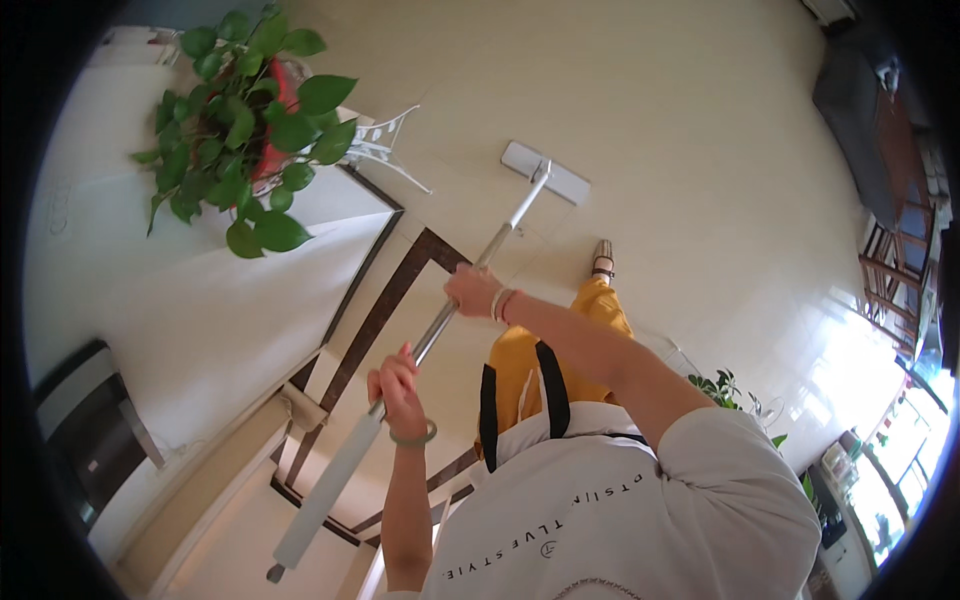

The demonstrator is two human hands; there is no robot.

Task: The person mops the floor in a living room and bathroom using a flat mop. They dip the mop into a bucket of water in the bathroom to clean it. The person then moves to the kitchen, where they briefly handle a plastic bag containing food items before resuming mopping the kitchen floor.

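Observation:
A flat mop (437, 325) runs slantwise across the view, its metal pole ending at the lower left in a thick pale grip. My left hand (398, 389) is closed round the pole just above that grip, a green bangle on its wrist. Farther up, my right hand (474, 289) wraps the pole, with thin bracelets at the wrist. The mop's pale rectangular head (547, 172) lies on the tiled floor, ahead of my sandalled foot (602, 257).
At the left, a leafy potted plant (255, 130) stands on a white metal stand (385, 150) beside a white wall (210, 290). A dark border strip (372, 330) crosses the floor. Wooden chairs (890, 275) and a dark sofa (852, 125) line the right side.

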